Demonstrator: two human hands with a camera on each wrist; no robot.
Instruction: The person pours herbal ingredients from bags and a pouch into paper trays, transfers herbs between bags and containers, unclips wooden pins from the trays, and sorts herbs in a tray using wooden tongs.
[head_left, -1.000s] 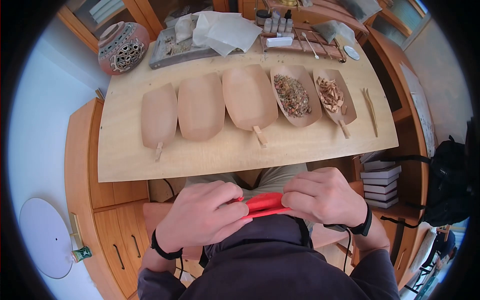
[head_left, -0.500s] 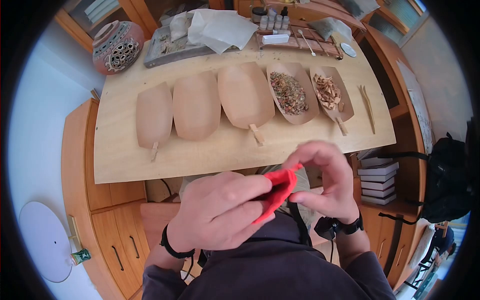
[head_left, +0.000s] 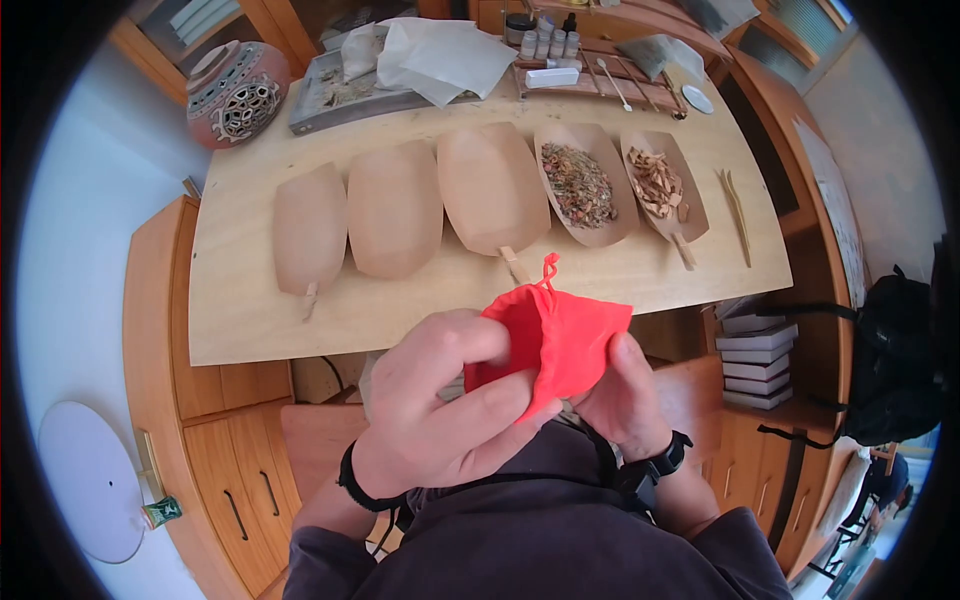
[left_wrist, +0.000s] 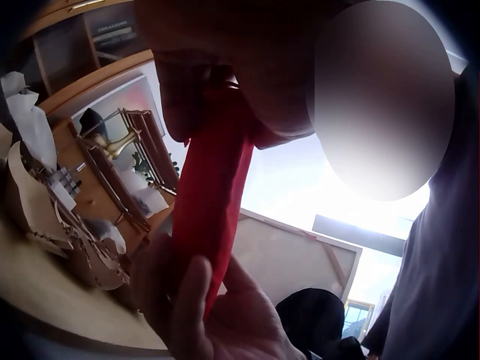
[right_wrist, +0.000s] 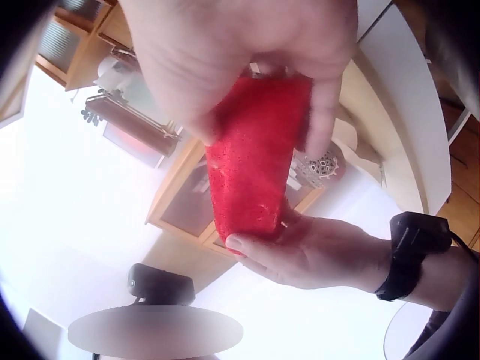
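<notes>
A red drawstring pouch [head_left: 580,340] is held over my lap, in front of the table's near edge, its mouth turned left and gaping. A small red cord loop sticks up from its rim. My left hand [head_left: 430,405] holds the mouth, some fingertips inside the opening and others along the lower rim. With thumb and fingers on either side, my right hand [head_left: 625,400] grips the pouch's closed right end. In the left wrist view the pouch [left_wrist: 214,187] stretches between both hands. The right wrist view shows its textured red cloth [right_wrist: 255,165]; the inside is hidden.
Three bare brown paper trays [head_left: 395,210] stand on the table [head_left: 420,320]. Another tray holds mixed dried herbs [head_left: 578,188], and the rightmost wood chips [head_left: 656,185]. Wooden tweezers [head_left: 735,215] lie at right. Behind are a patterned pot [head_left: 235,105] and a rack with small bottles [head_left: 555,45].
The pouch has gone from flat between both hands to raised and spread, mouth facing left. My right hand came off it half a second ago and now grips its closed end.
</notes>
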